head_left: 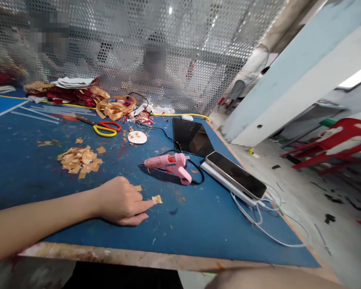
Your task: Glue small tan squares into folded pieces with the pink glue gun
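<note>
Head view: left hand (122,201) lies palm down on the blue table (198,233), forearm coming in from the left edge. Fingers are loosely curled under, only the index finger (145,205) stretched out, its tip touching or just short of a small tan paper scrap (157,199); cannot tell which. Nothing is clamped in the hand, and the thumb lies flat on the table below the index. The scrap lies flat on the table near the front edge, just right of the fingertip. A second scrap (138,187) sits right beside the knuckles. The right hand is out of frame; a skin-toned shape at the bottom edge is too cropped to identify. Behind the hand is a pile of tan scraps (80,159). A pink glue gun (171,163) lies on its side near the scrap, black cord looping off it. Right of the gun is a phone (236,174), screen dark, with a white cable (267,230) trailing off the table corner, and a dark tablet (192,137) behind it. Further back are yellow-and-red scissors (105,127) and a white disc (137,137). A perforated metal screen (183,48) closes off the far edge of the table.
</note>
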Available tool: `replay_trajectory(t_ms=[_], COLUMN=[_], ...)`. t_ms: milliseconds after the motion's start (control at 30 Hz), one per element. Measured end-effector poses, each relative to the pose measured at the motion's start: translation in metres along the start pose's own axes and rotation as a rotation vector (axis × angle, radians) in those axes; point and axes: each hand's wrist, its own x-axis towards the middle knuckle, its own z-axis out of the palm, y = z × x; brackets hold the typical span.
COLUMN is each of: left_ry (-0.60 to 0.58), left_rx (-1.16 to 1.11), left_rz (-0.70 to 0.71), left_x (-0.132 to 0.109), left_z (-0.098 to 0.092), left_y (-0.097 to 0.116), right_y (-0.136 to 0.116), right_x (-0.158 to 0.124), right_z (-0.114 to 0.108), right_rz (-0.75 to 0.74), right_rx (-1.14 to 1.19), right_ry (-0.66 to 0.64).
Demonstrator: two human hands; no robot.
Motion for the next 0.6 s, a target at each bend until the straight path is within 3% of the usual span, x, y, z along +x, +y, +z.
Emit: replay_trajectory(t_ms=[67, 100, 133, 200, 233, 300, 367, 467, 600], left_ry=[-0.001, 0.003, 0.015, 0.056, 0.080, 0.119, 0.137, 0.144, 0.148], left_rx=[0.008, 0.015, 0.023, 0.039, 0.046, 0.059, 0.067, 0.072, 0.062], left_rz=[0.002, 0.004, 0.007, 0.022, 0.033, 0.054, 0.070, 0.081, 0.084], left_x=[0.000, 0.000, 0.000, 0.001, 0.001, 0.001, 0.000, -0.003, -0.005], left_z=[0.000, 0.000, 0.000, -0.001, -0.002, -0.002, -0.002, -0.003, -0.005], left_y=[0.000, 0.000, 0.000, 0.000, 0.001, 0.001, 0.001, 0.000, -0.003], right_y=[0.033, 0.049, 0.064, 0.087, 0.095, 0.105, 0.107, 0.105, 0.101], right_x=[0.022, 0.030, 0.038, 0.048, 0.052, 0.056, 0.058, 0.057, 0.053], right_z=[-0.008, -0.012, -0.015, -0.019, -0.020, -0.019, -0.016, -0.012, -0.011], right_rz=[-0.036, -0.085, -0.169, -0.406, -0.473, -0.453, -0.366, -0.343, -0.405], right_rx=[0.032, 0.056, 0.071, 0.060, -0.025, -0.125, -0.131, -0.077, -0.021], right_ry=[-0.216, -0.275, -0.240, -0.008, 0.224, 0.495, 0.593, 0.563, 0.396])
